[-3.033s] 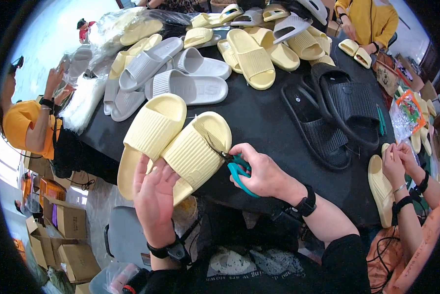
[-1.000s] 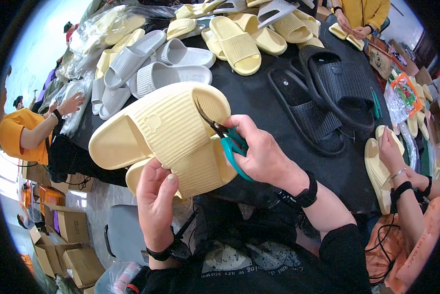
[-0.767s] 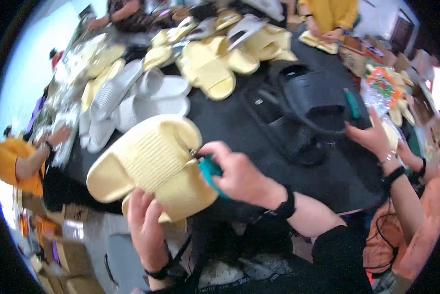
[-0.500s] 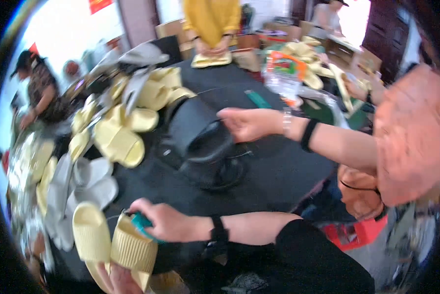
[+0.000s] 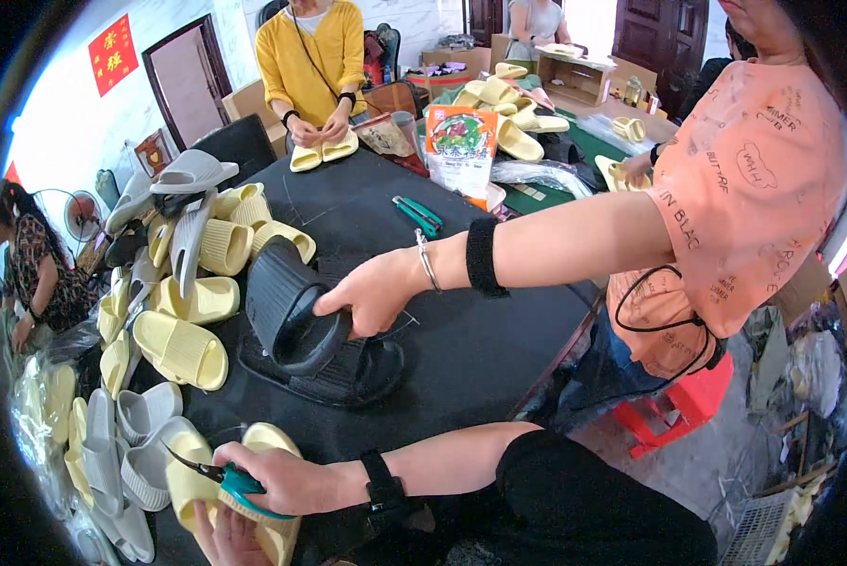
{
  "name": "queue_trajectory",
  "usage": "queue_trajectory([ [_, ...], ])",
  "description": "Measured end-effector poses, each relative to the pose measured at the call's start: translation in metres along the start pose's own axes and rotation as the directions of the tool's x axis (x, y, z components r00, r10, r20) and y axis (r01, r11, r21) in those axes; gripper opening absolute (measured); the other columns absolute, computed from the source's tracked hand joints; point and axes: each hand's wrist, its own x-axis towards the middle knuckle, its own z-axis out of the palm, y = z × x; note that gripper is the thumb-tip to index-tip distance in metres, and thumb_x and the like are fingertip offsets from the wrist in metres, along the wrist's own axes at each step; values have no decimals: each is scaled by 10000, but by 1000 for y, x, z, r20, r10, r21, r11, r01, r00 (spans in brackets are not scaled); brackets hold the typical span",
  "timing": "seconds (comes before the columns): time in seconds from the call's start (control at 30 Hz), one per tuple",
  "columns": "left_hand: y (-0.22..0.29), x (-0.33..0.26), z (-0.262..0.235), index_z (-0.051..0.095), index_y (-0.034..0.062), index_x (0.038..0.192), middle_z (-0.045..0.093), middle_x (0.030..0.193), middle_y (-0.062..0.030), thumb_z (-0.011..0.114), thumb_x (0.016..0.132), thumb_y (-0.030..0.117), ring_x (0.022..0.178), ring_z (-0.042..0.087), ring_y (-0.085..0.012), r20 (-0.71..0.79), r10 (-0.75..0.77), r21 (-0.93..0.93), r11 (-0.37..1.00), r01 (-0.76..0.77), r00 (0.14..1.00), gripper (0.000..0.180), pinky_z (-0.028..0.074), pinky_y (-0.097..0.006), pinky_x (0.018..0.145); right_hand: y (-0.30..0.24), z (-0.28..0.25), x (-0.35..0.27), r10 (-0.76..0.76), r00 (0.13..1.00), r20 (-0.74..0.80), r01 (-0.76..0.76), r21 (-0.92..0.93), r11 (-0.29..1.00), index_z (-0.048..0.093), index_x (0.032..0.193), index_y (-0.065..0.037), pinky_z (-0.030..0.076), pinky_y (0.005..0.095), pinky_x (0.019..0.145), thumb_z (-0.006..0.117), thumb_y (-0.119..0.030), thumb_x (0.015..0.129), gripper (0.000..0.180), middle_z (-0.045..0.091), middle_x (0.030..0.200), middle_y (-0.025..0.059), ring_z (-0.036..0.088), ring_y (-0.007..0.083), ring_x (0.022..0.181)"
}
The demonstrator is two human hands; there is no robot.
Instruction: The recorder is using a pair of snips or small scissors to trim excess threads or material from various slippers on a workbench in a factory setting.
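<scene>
At the near left of the table [image 5: 480,368], right grip [image 5: 277,476] wrapped snugly round teal-handled scissors [image 5: 241,484], dark blades pointing left across a pair of pale yellow slippers [image 5: 271,439]. Just below, left grip [image 5: 227,540] right up against that same pair; closed on it or merely touching, impossible to tell.

Out to the left, grey slippers [image 5: 150,410] in a heap, and past those, clear plastic bags [image 5: 32,415] with pale slippers showing through. Up the table, black slippers [image 5: 282,307], with a co-worker's hand [image 5: 376,292] on the upper one. Farther on, a green cutter [image 5: 417,215] lying loose.

And now the print! An orange-and-white packet [image 5: 461,156] near the far edge, characters and a picture of food on its front, contents hidden. To the right, an orange shirt [image 5: 763,189] scattered with dark lettering, plus a bear-head outline. Way back on the wall, a red sign [image 5: 113,55] bearing large characters.

Containers next: toward the rear, an open-fronted box [image 5: 574,80], interior too small to make out. Down at lower right, a pale slatted basket [image 5: 755,530], contents equally unclear, and a red stool [image 5: 692,391] nearer the table.
</scene>
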Motion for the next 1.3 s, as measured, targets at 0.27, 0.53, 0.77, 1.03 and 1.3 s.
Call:
queue_trajectory([
  [0.27,-37,7,-64,548,0,1056,547,836,-55,487,894,64,773,477,-119,187,65,875,443,-196,980,184,430,-281,685,1,12,2,132,981,139,-155,167,974,400,1193,-7,484,319,754,614,-73,842,416,628,882,156,638,203,890],
  [0.53,-16,-13,-27,560,-17,957,500,891,-190,537,793,-5,838,522,-379,236,194,962,88,-257,952,167,431,-427,729,-4,10,-1,365,839,404,-507,336,794,412,1245,-9,416,200,593,624,-87,857,449,566,810,13,514,42,671],
  [0.77,3,-10,-22,550,2,876,493,851,-169,540,815,13,764,534,-362,237,312,965,32,-260,920,62,439,-425,659,-11,7,1,441,691,572,-691,345,635,394,1271,-25,410,175,470,608,-127,862,473,564,867,21,489,34,547],
  [1.03,21,14,-41,532,-11,845,537,841,-174,505,842,13,765,544,-361,217,390,964,56,-259,895,36,438,-407,664,-14,11,-6,437,519,734,-812,264,521,402,1254,-40,463,204,549,581,-131,864,439,509,817,5,511,64,609],
  [1.3,22,20,-52,540,-23,842,547,831,-181,525,829,-2,752,548,-359,171,440,942,189,-277,881,29,443,-389,666,-9,19,-19,437,419,796,-894,279,350,372,1253,-24,530,279,652,569,-159,874,449,536,962,80,570,152,837],
])
